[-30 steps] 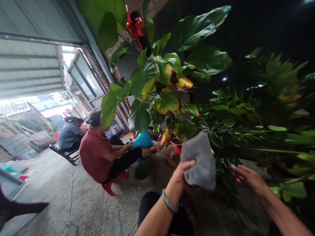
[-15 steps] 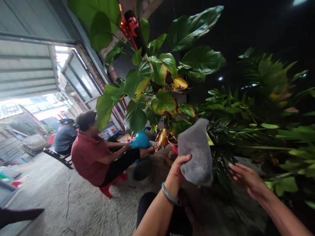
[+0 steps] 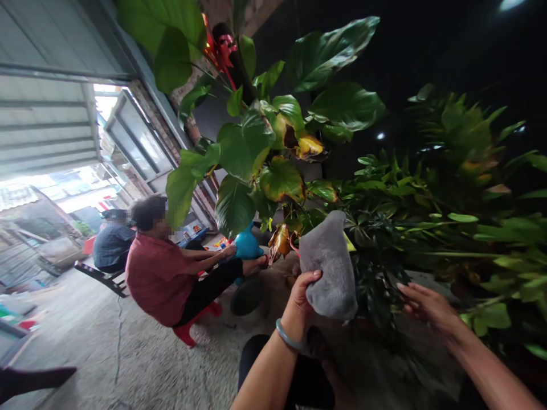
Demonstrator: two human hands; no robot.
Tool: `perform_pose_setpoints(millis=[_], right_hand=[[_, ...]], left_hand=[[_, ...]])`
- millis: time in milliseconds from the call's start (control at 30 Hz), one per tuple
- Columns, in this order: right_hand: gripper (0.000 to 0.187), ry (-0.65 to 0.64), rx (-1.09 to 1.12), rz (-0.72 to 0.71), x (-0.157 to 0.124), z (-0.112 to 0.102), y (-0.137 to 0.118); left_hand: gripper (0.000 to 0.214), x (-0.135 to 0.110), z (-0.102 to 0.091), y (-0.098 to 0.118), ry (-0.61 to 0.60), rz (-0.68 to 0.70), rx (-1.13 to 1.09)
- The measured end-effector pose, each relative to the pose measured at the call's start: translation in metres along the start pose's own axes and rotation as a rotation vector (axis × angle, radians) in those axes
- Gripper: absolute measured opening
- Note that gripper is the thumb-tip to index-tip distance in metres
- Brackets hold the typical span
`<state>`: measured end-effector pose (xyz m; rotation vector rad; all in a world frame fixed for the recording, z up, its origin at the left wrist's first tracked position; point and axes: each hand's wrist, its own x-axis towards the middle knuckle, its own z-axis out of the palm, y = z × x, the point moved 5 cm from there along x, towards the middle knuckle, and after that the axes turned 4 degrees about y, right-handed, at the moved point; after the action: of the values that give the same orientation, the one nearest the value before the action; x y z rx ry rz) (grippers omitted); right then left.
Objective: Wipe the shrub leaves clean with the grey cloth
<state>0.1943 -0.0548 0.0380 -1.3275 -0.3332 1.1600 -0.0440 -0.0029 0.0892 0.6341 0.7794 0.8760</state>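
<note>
My left hand (image 3: 301, 299) grips a grey cloth (image 3: 329, 267) and holds it up against the dark leaves of a low bushy plant (image 3: 384, 239). A green bangle sits on that wrist. My right hand (image 3: 425, 307) is open with fingers stretched out, reaching into the same foliage just right of the cloth and holding nothing. Above them rises a tall plant with big green and yellowed leaves (image 3: 273, 148).
A person in a red shirt (image 3: 160, 273) sits on a red stool at the left, another person (image 3: 111, 247) behind on a bench. A blue watering can (image 3: 248, 246) and a red pot stand by the plants. Concrete floor (image 3: 141, 353) spreads left.
My left hand and the grey cloth have shifted a little left and down against the leaves. The view has swung slightly. My right hand stays about where it was.
</note>
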Motion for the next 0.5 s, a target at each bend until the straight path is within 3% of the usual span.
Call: perform_pose_setpoints(millis=[67,133,233,300,400,500], right_hand=[[0.033,-0.017,-0.030,0.026,-0.004,0.003,0.002],[0.029,-0.060,-0.069,0.062,-0.010,0.008,0.006],[0.027,-0.147,-0.130,0.104,-0.017,0.015,0.013],[0.025,-0.175,-0.159,0.100,-0.017,0.017,0.016],[0.020,-0.173,-0.188,0.073,-0.012,0.016,0.016],[0.019,-0.176,-0.207,0.073,-0.009,0.014,0.015]], left_hand=[[0.038,0.009,0.002,-0.018,0.044,-0.004,-0.045],[0.040,0.011,0.000,-0.050,0.035,-0.077,-0.049],[0.045,0.004,-0.009,-0.095,0.004,-0.175,-0.073],[0.046,-0.002,-0.016,-0.109,0.010,-0.201,-0.101],[0.048,-0.011,-0.023,-0.107,0.031,-0.244,-0.100],[0.041,-0.023,-0.022,-0.081,0.019,-0.253,-0.065]])
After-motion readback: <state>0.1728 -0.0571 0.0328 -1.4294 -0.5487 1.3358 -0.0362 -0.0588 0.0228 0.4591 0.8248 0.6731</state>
